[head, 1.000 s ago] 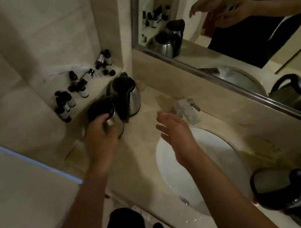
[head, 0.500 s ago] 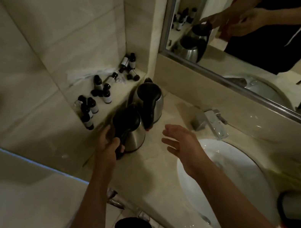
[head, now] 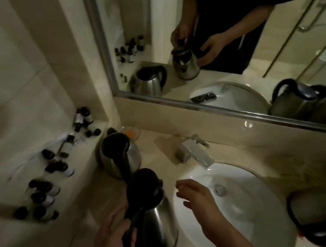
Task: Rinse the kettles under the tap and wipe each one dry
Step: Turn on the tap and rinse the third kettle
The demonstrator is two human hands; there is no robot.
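The left hand [head: 110, 237] grips the black handle of 1 steel kettle [head: 156, 229] on the worktop [head: 86, 235]. The right hand [head: 200, 201], fingers loosely spread and holding nothing, hovers just beside it over the sink [head: 259, 204].

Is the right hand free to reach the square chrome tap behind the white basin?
Probably yes. The right hand is open, holds nothing and hovers over the white basin; nothing stands between it and the square chrome tap.
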